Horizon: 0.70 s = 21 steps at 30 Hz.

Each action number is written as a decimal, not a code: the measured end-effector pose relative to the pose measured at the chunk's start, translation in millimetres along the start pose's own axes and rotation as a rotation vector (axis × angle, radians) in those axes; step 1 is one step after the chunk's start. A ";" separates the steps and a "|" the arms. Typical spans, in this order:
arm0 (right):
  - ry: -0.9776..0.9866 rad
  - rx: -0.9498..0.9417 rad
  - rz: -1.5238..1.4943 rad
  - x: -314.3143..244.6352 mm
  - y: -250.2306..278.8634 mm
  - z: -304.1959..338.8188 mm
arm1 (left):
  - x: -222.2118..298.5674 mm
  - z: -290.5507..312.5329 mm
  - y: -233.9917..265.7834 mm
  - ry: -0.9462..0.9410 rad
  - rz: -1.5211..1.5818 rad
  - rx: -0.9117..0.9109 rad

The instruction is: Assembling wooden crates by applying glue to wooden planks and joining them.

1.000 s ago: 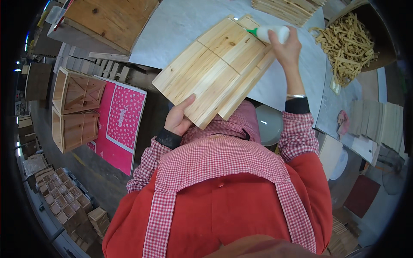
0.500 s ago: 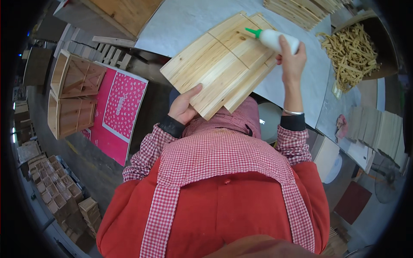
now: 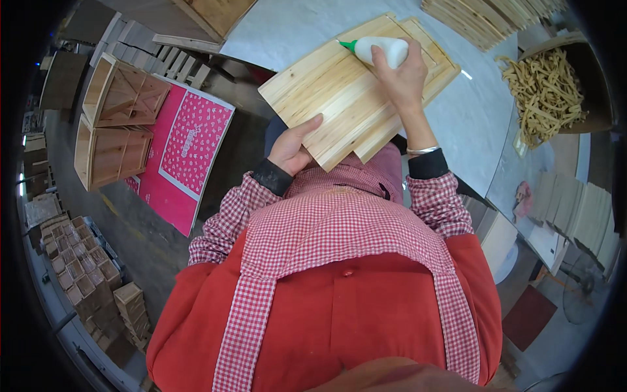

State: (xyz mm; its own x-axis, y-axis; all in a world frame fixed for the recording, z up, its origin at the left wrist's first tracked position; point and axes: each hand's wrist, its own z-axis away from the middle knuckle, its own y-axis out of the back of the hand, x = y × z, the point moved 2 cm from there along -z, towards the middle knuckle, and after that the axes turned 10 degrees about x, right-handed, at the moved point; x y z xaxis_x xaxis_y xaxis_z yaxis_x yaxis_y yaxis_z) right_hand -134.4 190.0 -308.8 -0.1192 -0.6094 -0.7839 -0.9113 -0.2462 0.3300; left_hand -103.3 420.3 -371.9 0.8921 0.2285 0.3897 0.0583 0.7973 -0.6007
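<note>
My left hand (image 3: 292,145) grips the near corner of a pale wooden board (image 3: 326,98), thumb on top. A second wooden board (image 3: 441,62) lies under it and sticks out to the right. Both are held tilted over my lap, their far part by the table. My right hand (image 3: 403,75) is closed around a white squeeze bottle (image 3: 377,48) with a green nozzle, held sideways. The nozzle tip points left, close over the upper board's far left part; whether it touches the wood I cannot tell.
The pale-topped table (image 3: 287,26) carries a stack of wooden slats (image 3: 490,19) at the back. Right of it, a box holds many curved wooden pieces (image 3: 545,91). Wooden crates (image 3: 121,153) and a pink patterned panel (image 3: 196,140) stand on the left.
My right hand has moved the bottle left across the board, and the nozzle is now lower and nearer the far left edge. The boards have shifted slightly right in view.
</note>
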 end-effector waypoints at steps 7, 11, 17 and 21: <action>0.143 -0.027 0.108 -3.9 66.3 12.7 | -0.7 -4.9 2.3 0.047 0.051 -0.010; 0.085 -0.024 0.151 -9.1 105.9 25.4 | 0.5 -4.2 2.2 0.038 0.044 0.008; 0.037 -0.001 0.158 -1.4 137.9 35.0 | 4.1 6.6 -8.8 0.016 -0.002 0.040; -0.270 0.035 0.055 7.4 152.0 37.9 | 5.0 -1.2 -4.0 0.007 -0.022 0.053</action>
State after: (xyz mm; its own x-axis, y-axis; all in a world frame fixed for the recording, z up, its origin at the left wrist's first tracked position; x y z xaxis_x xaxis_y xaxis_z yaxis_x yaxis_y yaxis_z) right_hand -288.7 176.6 -284.4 -0.2656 -0.3970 -0.8785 -0.9131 -0.1887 0.3614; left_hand -98.5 417.6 -368.3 0.8939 0.2068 0.3978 0.0543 0.8308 -0.5539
